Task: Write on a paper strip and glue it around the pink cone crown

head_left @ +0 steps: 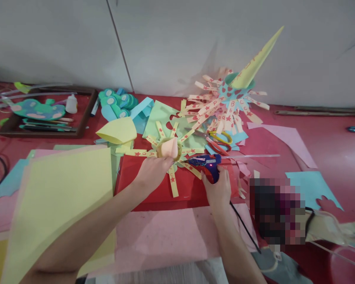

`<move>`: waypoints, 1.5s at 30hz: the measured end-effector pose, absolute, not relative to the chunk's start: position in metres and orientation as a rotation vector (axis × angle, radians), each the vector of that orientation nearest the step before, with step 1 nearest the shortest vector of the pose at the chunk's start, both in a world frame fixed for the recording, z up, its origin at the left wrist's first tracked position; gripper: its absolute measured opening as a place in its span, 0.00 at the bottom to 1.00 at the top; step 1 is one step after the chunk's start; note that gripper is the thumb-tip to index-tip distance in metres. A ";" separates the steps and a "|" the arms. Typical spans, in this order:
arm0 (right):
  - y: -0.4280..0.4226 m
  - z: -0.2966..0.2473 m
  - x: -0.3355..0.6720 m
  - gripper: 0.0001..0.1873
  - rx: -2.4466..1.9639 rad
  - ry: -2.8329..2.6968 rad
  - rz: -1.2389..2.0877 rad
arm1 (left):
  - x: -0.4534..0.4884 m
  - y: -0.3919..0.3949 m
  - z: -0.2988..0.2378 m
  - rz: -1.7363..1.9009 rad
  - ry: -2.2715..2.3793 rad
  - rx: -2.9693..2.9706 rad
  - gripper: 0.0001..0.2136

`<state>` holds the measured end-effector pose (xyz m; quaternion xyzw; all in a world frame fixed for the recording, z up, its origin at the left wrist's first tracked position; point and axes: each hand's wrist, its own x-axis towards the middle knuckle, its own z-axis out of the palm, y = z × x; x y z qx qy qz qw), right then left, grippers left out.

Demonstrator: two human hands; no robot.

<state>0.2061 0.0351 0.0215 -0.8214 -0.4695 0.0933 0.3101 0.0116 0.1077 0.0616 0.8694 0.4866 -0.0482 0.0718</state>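
My right hand (217, 187) is closed round the handle of a blue glue gun (205, 159). A red light glows on its body and a clear glue stick (251, 156) sticks out of its back. The nozzle points left, close to the base of a paper craft (173, 179) with yellow lettered strips spreading out like rays. In the middle of these strips sits a yellow ring round a pale pink paper piece (169, 148). My left hand (154, 171) grips the craft at this centre; its fingertips are partly hidden.
Scissors (219, 138) lie behind the glue gun. A finished-looking paper craft with a tall yellow cone (257, 59) stands at the back right. Yellow sheets (65, 209) are stacked at left, near a brown tray (90, 114). A blurred-out person (278, 213) is at right.
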 end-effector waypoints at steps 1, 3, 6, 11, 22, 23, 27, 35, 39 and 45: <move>0.035 0.021 0.206 0.22 -2.168 -1.243 0.246 | 0.011 0.108 0.061 -0.142 1.463 2.612 0.11; 0.035 0.020 0.207 0.22 -2.163 -1.250 0.239 | 0.011 0.108 0.060 -0.139 1.458 2.622 0.10; 0.035 0.020 0.207 0.22 -2.152 -1.255 0.218 | 0.011 0.107 0.057 -0.151 1.456 2.657 0.12; 0.035 0.020 0.206 0.23 -2.155 -1.250 0.225 | 0.012 0.107 0.053 -0.146 1.467 2.701 0.15; 0.035 0.022 0.205 0.23 -2.175 -1.246 0.247 | 0.013 0.107 0.056 -0.119 1.467 2.677 0.13; 0.036 0.022 0.205 0.23 -2.173 -1.248 0.241 | 0.013 0.107 0.056 -0.128 1.465 2.680 0.13; 0.036 0.020 0.205 0.23 -2.165 -1.256 0.229 | 0.013 0.108 0.055 -0.165 1.453 2.680 0.15; 0.038 0.019 0.207 0.27 -2.180 -1.262 0.246 | 0.013 0.108 0.056 -0.132 1.460 2.660 0.11; 0.039 0.020 0.208 0.27 -2.192 -1.234 0.245 | 0.013 0.102 0.068 0.053 1.516 2.718 0.13; 0.045 0.033 0.240 0.30 -2.169 -1.109 0.178 | 0.003 0.096 0.095 0.535 1.553 2.791 0.17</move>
